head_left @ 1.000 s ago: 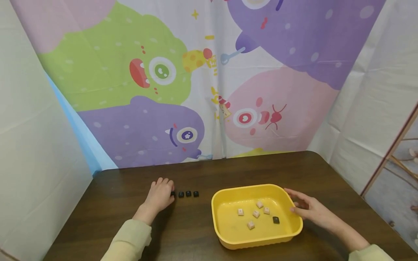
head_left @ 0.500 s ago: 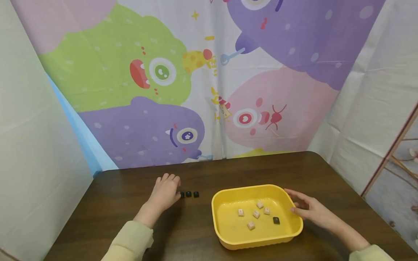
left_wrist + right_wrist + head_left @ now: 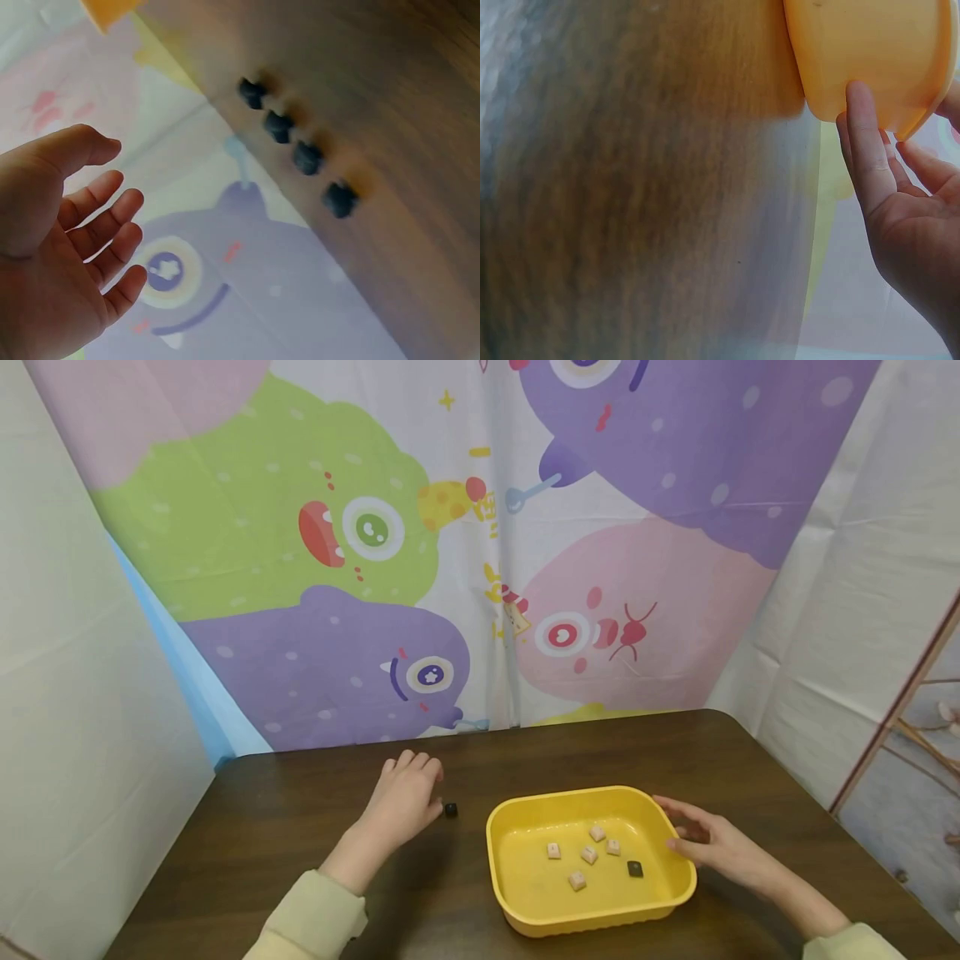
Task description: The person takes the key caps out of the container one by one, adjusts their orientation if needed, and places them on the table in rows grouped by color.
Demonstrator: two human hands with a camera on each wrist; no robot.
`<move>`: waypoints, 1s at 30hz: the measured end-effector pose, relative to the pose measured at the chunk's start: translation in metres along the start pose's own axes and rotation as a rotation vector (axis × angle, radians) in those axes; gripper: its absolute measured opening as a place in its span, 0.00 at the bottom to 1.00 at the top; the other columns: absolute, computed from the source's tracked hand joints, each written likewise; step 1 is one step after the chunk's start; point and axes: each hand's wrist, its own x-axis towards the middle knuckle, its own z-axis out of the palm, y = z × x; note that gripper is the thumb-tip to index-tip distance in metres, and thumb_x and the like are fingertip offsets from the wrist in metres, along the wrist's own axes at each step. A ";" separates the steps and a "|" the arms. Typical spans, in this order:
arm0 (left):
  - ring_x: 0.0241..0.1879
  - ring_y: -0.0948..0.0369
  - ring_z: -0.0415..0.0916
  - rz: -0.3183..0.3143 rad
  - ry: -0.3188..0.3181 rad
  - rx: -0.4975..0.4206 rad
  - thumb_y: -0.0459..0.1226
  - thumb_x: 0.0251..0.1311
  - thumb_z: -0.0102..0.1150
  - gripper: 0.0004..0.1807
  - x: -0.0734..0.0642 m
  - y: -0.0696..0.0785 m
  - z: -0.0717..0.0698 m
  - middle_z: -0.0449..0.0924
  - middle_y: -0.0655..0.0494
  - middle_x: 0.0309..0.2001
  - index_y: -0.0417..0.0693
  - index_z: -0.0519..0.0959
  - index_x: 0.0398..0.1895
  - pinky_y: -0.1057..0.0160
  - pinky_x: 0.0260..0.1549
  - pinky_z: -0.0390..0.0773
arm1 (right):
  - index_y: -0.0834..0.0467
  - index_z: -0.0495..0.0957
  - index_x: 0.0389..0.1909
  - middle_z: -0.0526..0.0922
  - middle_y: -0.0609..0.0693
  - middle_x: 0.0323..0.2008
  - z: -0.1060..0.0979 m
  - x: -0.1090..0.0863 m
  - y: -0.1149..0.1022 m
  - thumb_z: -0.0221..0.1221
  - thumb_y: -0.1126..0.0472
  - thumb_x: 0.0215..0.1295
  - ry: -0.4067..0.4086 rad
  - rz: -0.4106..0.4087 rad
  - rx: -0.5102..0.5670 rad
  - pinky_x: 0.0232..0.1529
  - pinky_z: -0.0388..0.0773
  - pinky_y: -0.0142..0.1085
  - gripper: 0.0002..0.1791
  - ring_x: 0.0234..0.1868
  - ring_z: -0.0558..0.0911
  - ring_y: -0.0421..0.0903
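My left hand [image 3: 402, 799] hovers over a row of black keycaps with loosely bent fingers and nothing in its grasp. In the head view it covers most of the row, and a single black keycap [image 3: 451, 810] shows just past the thumb. From the left wrist, several of these keycaps [image 3: 307, 157] stand lined up on the table, apart from the fingers. On the other side, my right hand [image 3: 723, 847] holds a yellow tub [image 3: 592, 920] at its right end, thumb over the rim and fingers [image 3: 870, 150] against the outer wall.
Inside the tub lie several beige keycaps [image 3: 588, 855] and one black keycap [image 3: 635, 868], spread over the bottom. Everything stands on a dark brown wooden table [image 3: 247, 860]. Behind it hangs a curtain [image 3: 375, 652] printed with cartoon monsters, and pale cloth closes off both sides.
My left hand has moved rightward along the row, from its left end toward the last keycap on the right, covering more keycaps in the head view. The right hand and tub have not moved.
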 end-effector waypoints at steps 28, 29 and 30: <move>0.41 0.59 0.66 0.098 0.061 -0.111 0.43 0.52 0.63 0.13 0.013 0.088 -0.021 0.74 0.60 0.38 0.51 0.75 0.39 0.59 0.41 0.64 | 0.64 0.53 0.70 0.61 0.72 0.64 0.002 0.000 0.000 0.54 0.60 0.67 0.011 0.008 -0.009 0.39 0.81 0.40 0.34 0.50 0.78 0.37; 0.41 0.59 0.66 0.100 0.065 -0.113 0.43 0.52 0.63 0.13 0.013 0.091 -0.020 0.74 0.60 0.38 0.51 0.75 0.39 0.59 0.41 0.64 | 0.63 0.53 0.70 0.61 0.71 0.64 0.002 0.000 0.000 0.54 0.60 0.67 0.012 0.011 -0.010 0.39 0.81 0.39 0.34 0.50 0.78 0.37; 0.42 0.59 0.66 0.101 0.070 -0.115 0.43 0.52 0.63 0.13 0.013 0.094 -0.019 0.74 0.60 0.38 0.52 0.75 0.39 0.59 0.41 0.64 | 0.63 0.53 0.70 0.61 0.71 0.64 0.002 0.000 0.000 0.54 0.60 0.67 0.013 0.012 -0.010 0.39 0.81 0.39 0.34 0.50 0.78 0.37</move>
